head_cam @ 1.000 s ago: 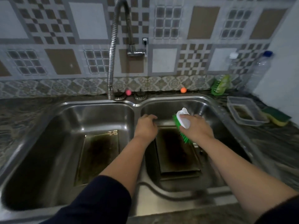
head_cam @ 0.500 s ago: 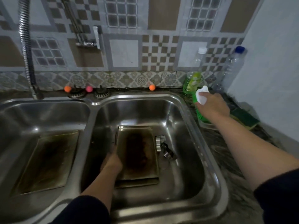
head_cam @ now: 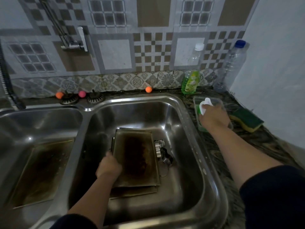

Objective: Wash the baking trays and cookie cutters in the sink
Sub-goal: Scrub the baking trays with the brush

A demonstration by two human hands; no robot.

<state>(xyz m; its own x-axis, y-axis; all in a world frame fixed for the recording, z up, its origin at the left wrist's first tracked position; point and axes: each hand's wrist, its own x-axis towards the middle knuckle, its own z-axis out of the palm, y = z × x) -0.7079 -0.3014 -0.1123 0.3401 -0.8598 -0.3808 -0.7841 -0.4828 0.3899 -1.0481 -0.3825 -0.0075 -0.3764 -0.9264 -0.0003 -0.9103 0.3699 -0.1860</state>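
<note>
Two stacked, dark-stained baking trays (head_cam: 137, 156) lie in the right basin of the steel sink (head_cam: 189, 146). My left hand (head_cam: 109, 166) grips the top tray's left edge. Metal cookie cutters (head_cam: 162, 154) lie just right of the trays. A third stained tray (head_cam: 42, 171) rests in the left basin. My right hand (head_cam: 212, 118) holds a green scrub brush with a white handle (head_cam: 204, 104) down inside a clear plastic container (head_cam: 198, 103) on the counter right of the sink.
A green dish soap bottle (head_cam: 189, 81) and two clear bottles (head_cam: 232, 63) stand at the back right. A green-yellow sponge (head_cam: 247, 119) lies by the right wall. Small coloured balls (head_cam: 148, 89) and strainers (head_cam: 94, 98) sit behind the sink. Faucet hose (head_cam: 6, 80) at far left.
My right hand carried the brush from over the tray out to the container on the counter and lowered it in. My left hand slid from the tray's far edge to its left edge.
</note>
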